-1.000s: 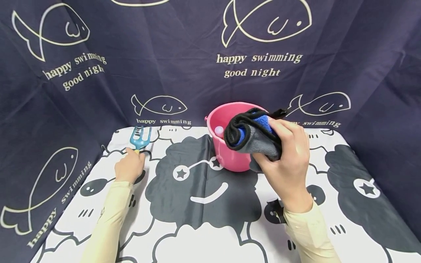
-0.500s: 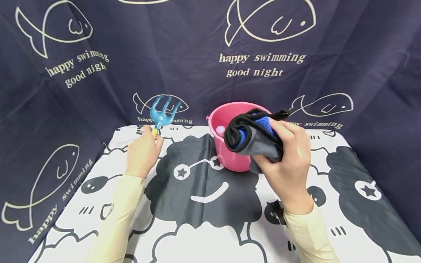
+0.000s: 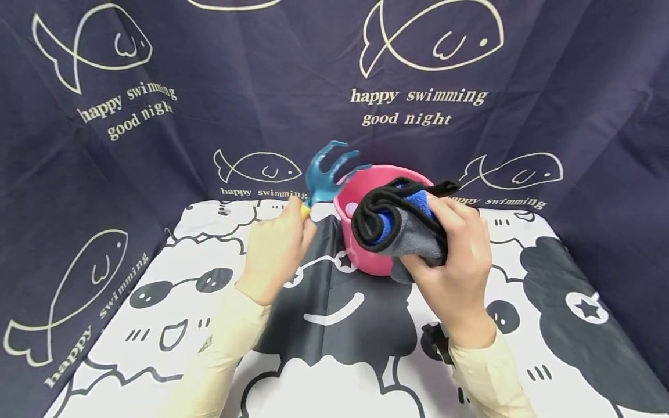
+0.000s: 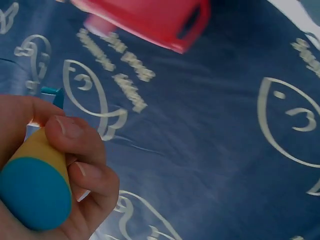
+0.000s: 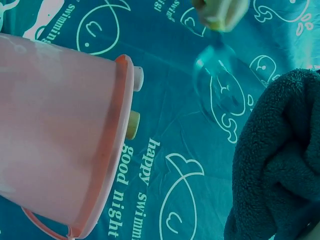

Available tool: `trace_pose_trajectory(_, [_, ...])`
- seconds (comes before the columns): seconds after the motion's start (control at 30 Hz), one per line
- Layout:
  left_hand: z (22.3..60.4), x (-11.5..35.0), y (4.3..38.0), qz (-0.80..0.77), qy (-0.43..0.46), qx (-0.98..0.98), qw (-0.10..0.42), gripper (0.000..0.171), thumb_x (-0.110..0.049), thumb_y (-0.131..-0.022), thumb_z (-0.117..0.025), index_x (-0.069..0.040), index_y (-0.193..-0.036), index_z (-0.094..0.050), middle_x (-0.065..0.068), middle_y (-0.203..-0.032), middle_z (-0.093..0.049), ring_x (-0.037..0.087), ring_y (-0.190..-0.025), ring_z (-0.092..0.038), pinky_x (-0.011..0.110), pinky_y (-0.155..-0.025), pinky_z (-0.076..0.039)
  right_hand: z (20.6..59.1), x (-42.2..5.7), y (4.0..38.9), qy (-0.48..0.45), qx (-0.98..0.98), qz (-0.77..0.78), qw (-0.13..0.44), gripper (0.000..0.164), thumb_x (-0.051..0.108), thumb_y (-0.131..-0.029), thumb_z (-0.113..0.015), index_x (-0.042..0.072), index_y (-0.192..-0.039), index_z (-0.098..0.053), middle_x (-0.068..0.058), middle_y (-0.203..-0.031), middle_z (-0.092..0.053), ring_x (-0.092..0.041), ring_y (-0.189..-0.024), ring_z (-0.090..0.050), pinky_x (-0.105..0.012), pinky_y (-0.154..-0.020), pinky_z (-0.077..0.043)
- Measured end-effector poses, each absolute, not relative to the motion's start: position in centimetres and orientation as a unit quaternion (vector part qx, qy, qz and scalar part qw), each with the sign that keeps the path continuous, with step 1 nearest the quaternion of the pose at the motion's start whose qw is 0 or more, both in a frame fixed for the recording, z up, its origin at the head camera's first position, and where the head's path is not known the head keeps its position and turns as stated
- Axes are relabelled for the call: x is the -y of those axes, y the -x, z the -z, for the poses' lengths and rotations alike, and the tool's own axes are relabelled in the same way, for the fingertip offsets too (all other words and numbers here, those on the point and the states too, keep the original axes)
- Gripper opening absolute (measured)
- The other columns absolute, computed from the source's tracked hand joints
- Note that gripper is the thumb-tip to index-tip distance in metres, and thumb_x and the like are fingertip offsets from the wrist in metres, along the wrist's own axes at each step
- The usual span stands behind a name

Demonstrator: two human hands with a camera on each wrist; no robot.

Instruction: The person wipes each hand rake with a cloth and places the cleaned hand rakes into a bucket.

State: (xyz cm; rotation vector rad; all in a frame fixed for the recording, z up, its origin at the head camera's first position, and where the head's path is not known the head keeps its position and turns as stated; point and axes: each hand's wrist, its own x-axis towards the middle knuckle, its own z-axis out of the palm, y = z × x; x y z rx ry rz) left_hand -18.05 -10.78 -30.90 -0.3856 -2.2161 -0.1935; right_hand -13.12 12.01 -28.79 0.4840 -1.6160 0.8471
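My left hand (image 3: 274,249) grips the yellow handle of a blue toy garden fork (image 3: 323,183). Its tines reach up to the left rim of the pink bucket (image 3: 366,261); I cannot tell whether they touch. The handle's blue butt end (image 4: 37,195) faces the left wrist camera. My right hand (image 3: 460,261) holds a rolled towel (image 3: 418,232), grey and blue with black edging, in front of the bucket's right side. That towel (image 5: 280,165) looks dark in the right wrist view, where the fork is blurred. The bucket's inside is mostly hidden.
Two ends, one whitish (image 5: 138,79) and one yellowish (image 5: 133,125), stick out past the bucket's rim. A cloth with printed sheep (image 3: 334,383) covers the table. Dark fabric (image 3: 313,87) with fish prints hangs close behind the bucket and at both sides.
My left hand has lifted the fork off the table's left side and carried it right to the bucket, its tines now tilted rightward. The right hand and towel have hardly moved.
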Motion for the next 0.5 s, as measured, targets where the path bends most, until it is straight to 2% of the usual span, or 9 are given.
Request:
trace_pose_trajectory(0.2, [29.8, 7.3, 16.2, 0.065, 0.183, 0.883, 0.428, 0.016, -0.022, -0.082, -0.057, -0.007, -0.077, -0.054, 0.003, -0.045, -0.054, 0.026, -0.036, -0.052, 0.040, -0.034, -0.043, 28.9, -11.7, 12.9, -0.222, 0.689, -0.363, 0.587, 0.050, 0.012, -0.062, -0.078, -0.004, -0.108, -0.065, -0.031, -0.096, -0.066, -0.044, -0.088, -0.058, -0.056, -0.079, -0.042])
trace_pose_trajectory(0.33, [29.5, 5.9, 15.4, 0.068, 0.222, 0.874, 0.427, 0.014, -0.021, -0.084, -0.058, -0.007, -0.084, -0.058, 0.001, -0.058, -0.062, 0.020, -0.037, -0.050, 0.035, -0.037, -0.044, 29.0, -11.5, 12.8, -0.233, 0.687, -0.359, 0.587, 0.051, 0.012, -0.062, -0.077, -0.005, -0.109, -0.065, -0.032, -0.095, -0.066, -0.045, -0.088, -0.058, -0.056, -0.082, -0.044])
trace_pose_trajectory(0.5, [29.6, 4.9, 14.6, 0.108, 0.263, 0.862, 0.419, 0.012, -0.018, -0.075, -0.068, -0.009, -0.080, -0.062, 0.002, -0.059, -0.066, 0.018, -0.040, -0.051, 0.032, -0.039, -0.043, 29.1, -11.3, 12.7, -0.249, 0.690, -0.352, 0.581, 0.051, 0.012, -0.064, -0.076, -0.005, -0.109, -0.064, -0.032, -0.094, -0.066, -0.045, -0.088, -0.058, -0.057, -0.079, -0.044])
